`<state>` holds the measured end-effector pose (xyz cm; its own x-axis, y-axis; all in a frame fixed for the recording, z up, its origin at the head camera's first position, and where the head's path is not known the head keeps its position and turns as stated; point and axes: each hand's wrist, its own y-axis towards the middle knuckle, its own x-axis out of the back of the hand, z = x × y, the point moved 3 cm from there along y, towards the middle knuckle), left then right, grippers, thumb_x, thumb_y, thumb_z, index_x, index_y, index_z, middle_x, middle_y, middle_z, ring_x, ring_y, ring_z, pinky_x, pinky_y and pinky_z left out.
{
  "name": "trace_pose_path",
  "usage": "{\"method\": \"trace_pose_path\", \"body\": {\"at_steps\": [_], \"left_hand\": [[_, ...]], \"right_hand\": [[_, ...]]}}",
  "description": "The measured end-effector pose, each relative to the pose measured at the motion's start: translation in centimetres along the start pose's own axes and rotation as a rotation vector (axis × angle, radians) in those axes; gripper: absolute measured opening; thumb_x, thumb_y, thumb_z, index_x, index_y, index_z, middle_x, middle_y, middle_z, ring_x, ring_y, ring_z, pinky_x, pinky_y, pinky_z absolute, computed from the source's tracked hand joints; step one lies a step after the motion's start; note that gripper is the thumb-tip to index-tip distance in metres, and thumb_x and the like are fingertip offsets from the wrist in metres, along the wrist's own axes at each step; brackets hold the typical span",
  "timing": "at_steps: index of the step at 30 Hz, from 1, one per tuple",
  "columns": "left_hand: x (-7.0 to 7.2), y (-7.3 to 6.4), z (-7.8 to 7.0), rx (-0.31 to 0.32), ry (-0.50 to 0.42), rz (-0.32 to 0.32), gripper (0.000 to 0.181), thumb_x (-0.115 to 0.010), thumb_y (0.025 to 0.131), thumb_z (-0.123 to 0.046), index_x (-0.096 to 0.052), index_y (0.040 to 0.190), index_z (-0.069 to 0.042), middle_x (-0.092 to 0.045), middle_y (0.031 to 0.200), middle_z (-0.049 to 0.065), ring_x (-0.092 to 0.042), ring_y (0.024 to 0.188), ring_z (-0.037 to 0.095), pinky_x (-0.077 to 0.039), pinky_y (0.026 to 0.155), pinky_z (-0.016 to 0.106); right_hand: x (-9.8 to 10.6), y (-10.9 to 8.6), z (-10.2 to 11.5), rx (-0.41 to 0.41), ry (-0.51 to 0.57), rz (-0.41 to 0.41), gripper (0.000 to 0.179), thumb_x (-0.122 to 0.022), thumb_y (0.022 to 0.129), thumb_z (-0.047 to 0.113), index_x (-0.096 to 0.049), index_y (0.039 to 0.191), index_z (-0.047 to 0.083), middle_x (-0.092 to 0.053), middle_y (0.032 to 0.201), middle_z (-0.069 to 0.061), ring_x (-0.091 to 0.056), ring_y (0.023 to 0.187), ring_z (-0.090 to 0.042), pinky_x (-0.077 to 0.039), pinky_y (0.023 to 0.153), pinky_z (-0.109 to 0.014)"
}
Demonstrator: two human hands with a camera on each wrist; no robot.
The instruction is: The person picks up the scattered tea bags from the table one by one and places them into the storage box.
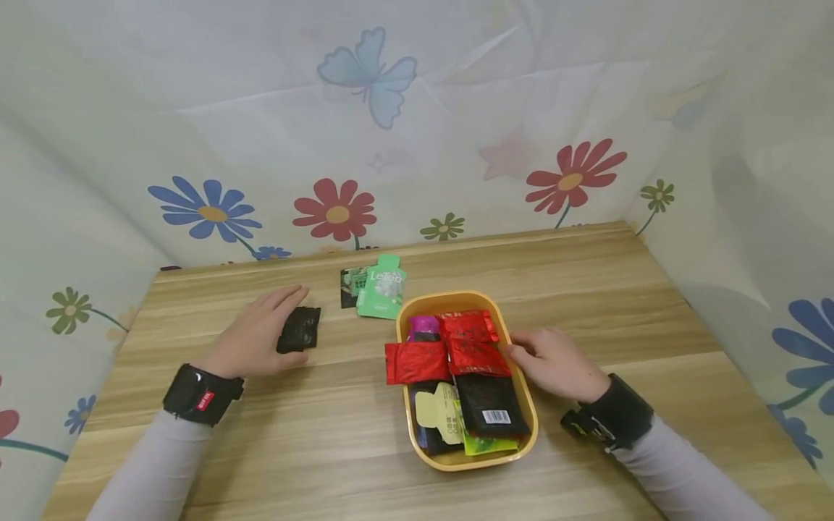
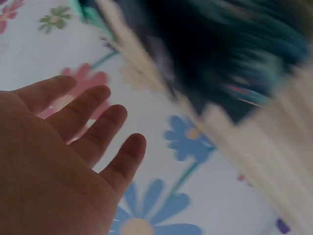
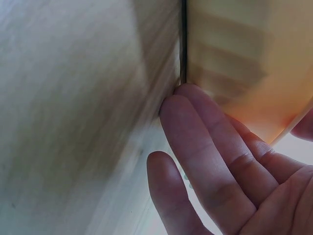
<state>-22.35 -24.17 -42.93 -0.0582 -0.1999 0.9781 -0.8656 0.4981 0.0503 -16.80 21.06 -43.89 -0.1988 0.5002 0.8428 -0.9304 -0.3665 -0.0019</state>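
My left hand [image 1: 250, 340] is spread over the left of the table, thumb apart from the fingers. Between them lies a small black packet [image 1: 302, 329], partly under the hand. The left wrist view shows straight fingers [image 2: 110, 125] and a dark blurred packet beyond them. At the right side of a yellow plastic tub [image 1: 472, 467], my right hand [image 1: 554, 362] holds the rim, thumb over it and fingers [image 3: 190, 127] along the outer wall. Inside the tub are several packets: red ones [image 1: 465, 325], a black one [image 1: 489, 405] with a barcode, and a pale yellow one [image 1: 439, 412].
Behind the tub, a green pouch [image 1: 381, 293] overlaps a dark printed packet [image 1: 350, 286]. One red packet [image 1: 413, 362] sticks out over the tub's left rim. A flowered cloth [image 1: 417, 145] hangs around the back and sides of the wooden table [image 1: 326, 449].
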Motion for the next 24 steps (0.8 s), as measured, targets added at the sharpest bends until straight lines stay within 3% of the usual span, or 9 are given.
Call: {"method": "trace_pose_path", "body": {"at_steps": [4,9,16,24], "left_hand": [[-0.9,-0.7,2.2,0.016,-0.023,0.013,0.109,-0.082,0.070,-0.049,-0.032,0.156,-0.005,-0.035,0.157,0.018,-0.034,0.140,0.041,-0.027,0.112,0.059],[-1.9,-0.9,3.4,0.047,-0.054,0.041,0.109,-0.078,0.072,-0.055,-0.031,0.157,-0.008,-0.038,0.155,0.017,-0.036,0.140,0.039,-0.028,0.112,0.057],[-2.0,-0.6,3.4,0.063,-0.055,0.037,0.101,-0.077,0.077,-0.051,-0.032,0.157,-0.007,-0.045,0.149,0.019,-0.042,0.135,0.038,-0.033,0.110,0.055],[-1.9,-0.5,3.3,0.064,-0.049,0.002,0.098,-0.078,0.076,-0.049,-0.036,0.154,-0.006,-0.049,0.143,0.018,-0.047,0.129,0.035,-0.038,0.106,0.053]], "right_hand": [[0.1,0.1,0.0,0.006,0.000,0.001,0.033,-0.053,0.098,0.030,-0.072,0.116,0.011,-0.060,0.079,0.008,-0.053,0.072,-0.010,-0.044,0.065,-0.029],[0.1,0.1,0.0,0.010,-0.003,-0.005,0.032,-0.053,0.098,0.030,-0.073,0.115,0.012,-0.059,0.078,0.008,-0.052,0.071,-0.010,-0.044,0.065,-0.029],[0.0,0.0,0.2,0.002,0.003,-0.006,0.030,-0.053,0.098,0.030,-0.073,0.113,0.013,-0.058,0.076,0.009,-0.052,0.070,-0.010,-0.043,0.063,-0.029],[0.0,0.0,0.1,-0.002,0.011,0.004,0.031,-0.053,0.098,0.029,-0.073,0.114,0.011,-0.056,0.074,0.009,-0.051,0.070,-0.010,-0.043,0.062,-0.028]]}}
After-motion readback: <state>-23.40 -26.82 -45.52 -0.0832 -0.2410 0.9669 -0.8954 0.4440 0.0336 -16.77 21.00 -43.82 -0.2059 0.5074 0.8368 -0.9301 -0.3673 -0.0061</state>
